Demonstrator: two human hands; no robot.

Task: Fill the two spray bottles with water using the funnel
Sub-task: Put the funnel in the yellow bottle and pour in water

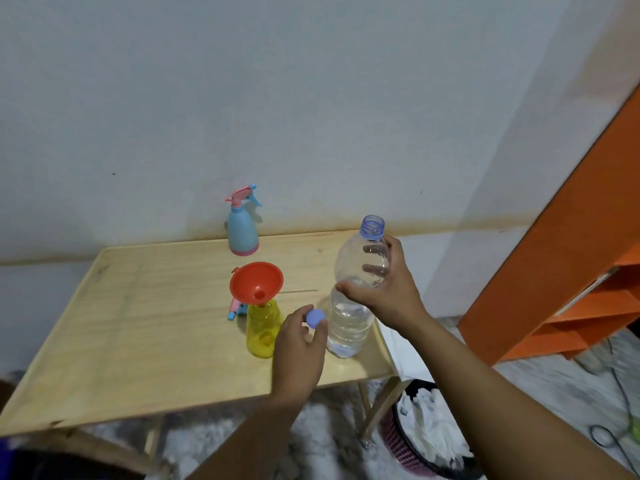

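Observation:
A yellow spray bottle (261,327) stands near the table's front with an orange funnel (256,282) seated in its neck. Its pink and blue spray head (235,310) lies on the table just behind it. A blue spray bottle (242,228) with its pink trigger head on stands at the back by the wall. My right hand (381,285) grips a clear water bottle (353,306), uncapped, upright and partly filled, standing right of the yellow bottle. My left hand (299,348) holds the bottle's blue cap (315,318) between the fingertips.
The light wooden table (138,323) stands against a white wall. Below its right front corner is a pink basket (415,441) with white material inside. An orange shelf unit (571,271) rises at the right, with cables on the floor near it.

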